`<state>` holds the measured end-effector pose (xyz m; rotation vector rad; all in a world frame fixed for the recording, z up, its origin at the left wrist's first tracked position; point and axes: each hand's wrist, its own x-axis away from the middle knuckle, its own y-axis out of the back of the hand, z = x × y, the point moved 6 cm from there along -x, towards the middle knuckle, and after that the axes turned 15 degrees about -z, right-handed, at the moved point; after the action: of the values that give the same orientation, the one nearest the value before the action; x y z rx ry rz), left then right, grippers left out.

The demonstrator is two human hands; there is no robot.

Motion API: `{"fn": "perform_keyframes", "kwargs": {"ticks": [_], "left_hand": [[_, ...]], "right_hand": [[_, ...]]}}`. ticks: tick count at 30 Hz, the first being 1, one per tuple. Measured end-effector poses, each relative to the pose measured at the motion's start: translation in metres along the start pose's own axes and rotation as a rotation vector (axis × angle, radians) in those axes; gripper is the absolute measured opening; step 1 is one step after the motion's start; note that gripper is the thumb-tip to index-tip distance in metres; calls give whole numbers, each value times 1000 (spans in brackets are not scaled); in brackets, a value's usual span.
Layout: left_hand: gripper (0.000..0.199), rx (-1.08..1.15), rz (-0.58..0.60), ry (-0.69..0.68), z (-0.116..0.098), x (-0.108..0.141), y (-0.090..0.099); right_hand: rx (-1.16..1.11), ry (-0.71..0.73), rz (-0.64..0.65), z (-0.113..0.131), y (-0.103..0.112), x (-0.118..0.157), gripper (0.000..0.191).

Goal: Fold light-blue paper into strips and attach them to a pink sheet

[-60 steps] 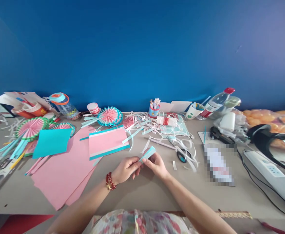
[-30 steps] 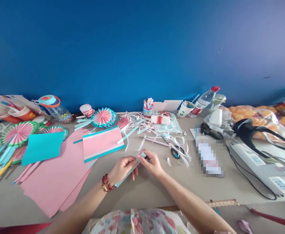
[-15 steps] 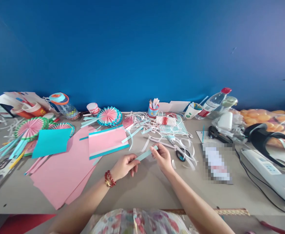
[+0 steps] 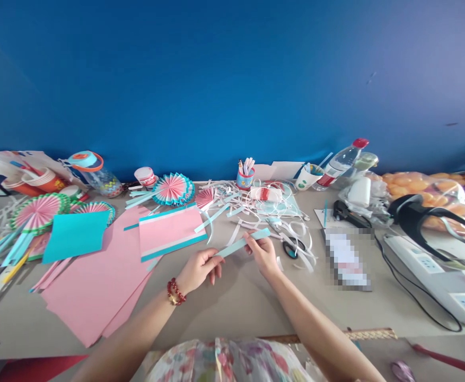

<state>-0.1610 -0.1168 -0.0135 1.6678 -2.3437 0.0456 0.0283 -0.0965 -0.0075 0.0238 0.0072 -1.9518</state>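
Observation:
A light blue paper strip point(image 4: 234, 246) is stretched between my hands above the grey table. My left hand point(image 4: 200, 269), with a red bead bracelet at the wrist, pinches the strip's near end. My right hand point(image 4: 262, 253) grips it toward the far end, a short piece jutting past the fingers. Just beyond my left hand lies a pink paper sheet point(image 4: 172, 231) with blue and white bands along its edges. Black-handled scissors point(image 4: 294, 248) rest to the right of my right hand, partly under white paper scraps point(image 4: 306, 254).
Large pink sheets point(image 4: 93, 289) and a teal sheet point(image 4: 75, 237) lie left, near folded paper rosettes point(image 4: 172, 189). Behind stand a pen cup point(image 4: 245, 176) and a tilted bottle point(image 4: 341, 162). On the right are a phone point(image 4: 347, 260), a cable and a power strip point(image 4: 415, 257).
More of the strip now juts past my right fingers, and more of it shows between my hands. The whole view has shifted slightly, moving the table items leftward.

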Motion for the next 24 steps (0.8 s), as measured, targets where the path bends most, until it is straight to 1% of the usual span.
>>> {"fn": "perform_keyframes", "kwargs": {"ticks": [3, 8, 12, 16, 20, 22, 24], "left_hand": [[42, 15, -10, -4, 1, -1, 2], [43, 38, -2, -6, -1, -2, 2], [44, 48, -14, -7, -3, -1, 2], [49, 65, -35, -19, -5, 0, 1], [49, 64, -62, -34, -5, -2, 3], [48, 49, -64, -39, -5, -2, 3], [48, 35, -61, -46, -6, -2, 4]], "right_hand": [[-2, -10, 21, -2, -2, 2, 45], [28, -4, 169, -4, -13, 11, 48], [36, 7, 242, -2, -16, 13, 48], [39, 16, 280, 0, -18, 15, 45], [42, 27, 320, 0, -22, 20, 43], [48, 25, 308, 0, -22, 20, 44], [50, 19, 253, 0, -17, 15, 47]]}}
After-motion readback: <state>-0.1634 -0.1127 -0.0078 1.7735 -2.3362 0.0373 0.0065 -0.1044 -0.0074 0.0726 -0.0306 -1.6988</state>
